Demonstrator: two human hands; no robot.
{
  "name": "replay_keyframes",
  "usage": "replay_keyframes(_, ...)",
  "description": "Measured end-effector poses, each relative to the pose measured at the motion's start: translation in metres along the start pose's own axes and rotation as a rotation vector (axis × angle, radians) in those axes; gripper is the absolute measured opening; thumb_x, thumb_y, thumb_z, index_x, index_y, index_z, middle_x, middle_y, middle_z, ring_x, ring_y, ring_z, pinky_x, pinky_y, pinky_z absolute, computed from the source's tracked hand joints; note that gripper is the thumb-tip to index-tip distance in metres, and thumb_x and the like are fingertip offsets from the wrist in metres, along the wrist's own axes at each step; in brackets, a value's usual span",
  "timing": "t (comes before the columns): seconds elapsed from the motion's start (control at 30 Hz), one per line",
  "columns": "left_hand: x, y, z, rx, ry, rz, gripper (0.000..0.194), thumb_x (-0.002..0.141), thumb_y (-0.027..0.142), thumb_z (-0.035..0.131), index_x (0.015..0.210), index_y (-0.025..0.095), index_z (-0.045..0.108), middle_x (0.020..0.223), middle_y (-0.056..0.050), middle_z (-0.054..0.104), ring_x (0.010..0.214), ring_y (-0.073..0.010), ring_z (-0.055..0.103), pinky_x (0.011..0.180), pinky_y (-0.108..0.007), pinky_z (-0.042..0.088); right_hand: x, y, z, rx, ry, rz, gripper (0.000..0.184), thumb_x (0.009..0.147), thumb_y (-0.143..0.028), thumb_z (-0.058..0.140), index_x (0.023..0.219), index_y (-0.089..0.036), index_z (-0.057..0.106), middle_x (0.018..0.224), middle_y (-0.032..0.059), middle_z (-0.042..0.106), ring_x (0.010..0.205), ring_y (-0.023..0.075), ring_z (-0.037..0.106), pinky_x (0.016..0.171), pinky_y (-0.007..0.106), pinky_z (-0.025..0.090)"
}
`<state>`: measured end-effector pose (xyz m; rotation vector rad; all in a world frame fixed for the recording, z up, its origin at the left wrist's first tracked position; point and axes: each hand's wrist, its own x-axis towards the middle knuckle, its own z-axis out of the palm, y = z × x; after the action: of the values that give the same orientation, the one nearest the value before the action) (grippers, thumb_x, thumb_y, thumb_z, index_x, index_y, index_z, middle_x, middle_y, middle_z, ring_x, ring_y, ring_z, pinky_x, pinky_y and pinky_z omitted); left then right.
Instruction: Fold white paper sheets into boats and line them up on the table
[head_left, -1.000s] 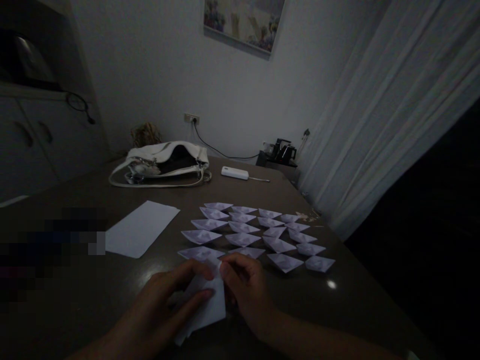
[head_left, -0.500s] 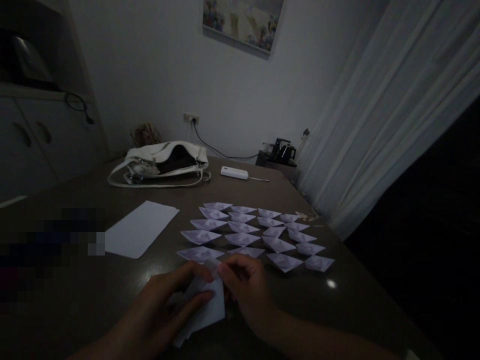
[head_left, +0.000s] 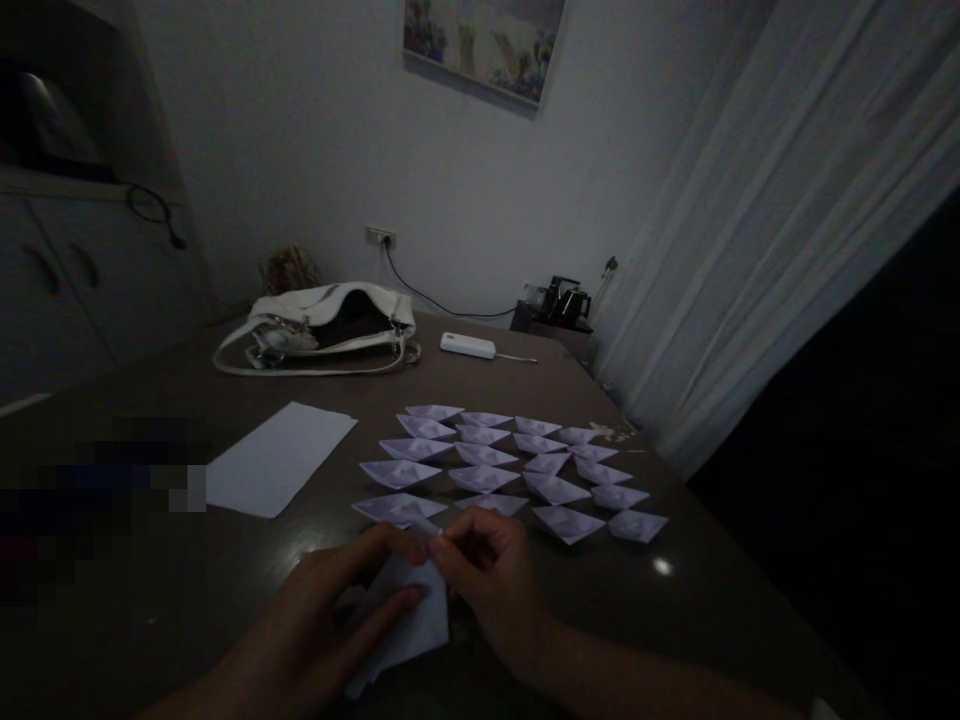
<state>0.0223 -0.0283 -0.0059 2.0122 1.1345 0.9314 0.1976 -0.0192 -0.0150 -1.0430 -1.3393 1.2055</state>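
A partly folded sheet of white paper (head_left: 424, 620) is between my two hands near the front of the table. My left hand (head_left: 341, 590) grips it from the left, with the thumb lying across its face and the index finger near the top edge. My right hand (head_left: 487, 570) pinches the paper's upper corner between thumb and curled index finger. Just beyond my hands, several folded paper boats (head_left: 484, 478) stand in rows, and the nearest ones are partly covered by my fingers. A stack of flat white paper (head_left: 281, 460) lies to the left.
A white handbag (head_left: 330, 325) and a white oblong device with a short cord (head_left: 467, 346) lie at the back of the brown table (head_left: 720, 600). A dark kettle (head_left: 574, 305) stands beyond the far right corner, near a pale curtain (head_left: 720, 220).
My right thumb and fingertips have shifted slightly left along the paper's upper corner. Both hands keep hold of the paper, and the boats have not moved.
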Motion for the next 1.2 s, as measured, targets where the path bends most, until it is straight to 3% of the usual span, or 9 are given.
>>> replay_keyframes(0.1,0.001,0.001,0.001,-0.039,0.025,0.020,0.013,0.085,0.034,0.055,0.094,0.026,0.061,0.085,0.000,0.070,0.080,-0.0182,0.066,0.065,-0.023,0.053,-0.001,0.002,0.000,-0.002,-0.022,-0.003,0.027,0.073,-0.038,0.070,0.063,-0.017,0.057,0.055,-0.0050,0.048,0.049,0.0070,0.042,0.046,0.019,0.033)
replay_keyframes(0.27,0.007,-0.003,0.005,-0.165,0.101,-0.053,0.014,0.082,0.035,0.058,0.079,0.023,0.051,0.064,0.004,0.059,0.058,-0.0126,0.057,0.049,-0.019,0.047,-0.003,0.006,0.000,0.018,-0.071,0.032,0.027,0.072,-0.039,0.072,0.065,-0.017,0.059,0.054,-0.0050,0.050,0.048,0.0067,0.043,0.045,0.018,0.033)
replay_keyframes(0.6,0.007,0.015,0.003,-0.486,0.048,-0.265,0.025,0.078,0.033,0.064,0.078,0.024,0.041,0.067,0.006,0.060,0.061,-0.0114,0.061,0.052,-0.019,0.048,-0.003,0.001,0.001,0.073,-0.116,0.075,0.032,0.076,-0.045,0.067,0.067,-0.015,0.060,0.053,-0.0043,0.049,0.045,0.0063,0.043,0.043,0.017,0.033)
replay_keyframes(0.73,0.007,0.016,0.003,-0.500,0.050,-0.236,0.023,0.077,0.028,0.064,0.077,0.024,0.041,0.069,0.005,0.062,0.066,-0.0128,0.064,0.057,-0.021,0.051,-0.003,-0.002,0.002,0.094,-0.110,0.099,0.035,0.076,-0.049,0.066,0.068,-0.016,0.058,0.052,-0.0050,0.049,0.042,0.0054,0.041,0.041,0.016,0.033)
replay_keyframes(1.2,0.006,0.014,0.007,-0.425,0.123,-0.192,0.016,0.072,0.023,0.063,0.076,0.022,0.047,0.065,0.008,0.053,0.060,-0.0099,0.052,0.054,-0.019,0.043,-0.002,0.001,0.001,0.007,-0.107,0.023,0.016,0.073,-0.027,0.066,0.067,-0.015,0.056,0.055,-0.0043,0.049,0.049,0.0071,0.043,0.046,0.018,0.034)
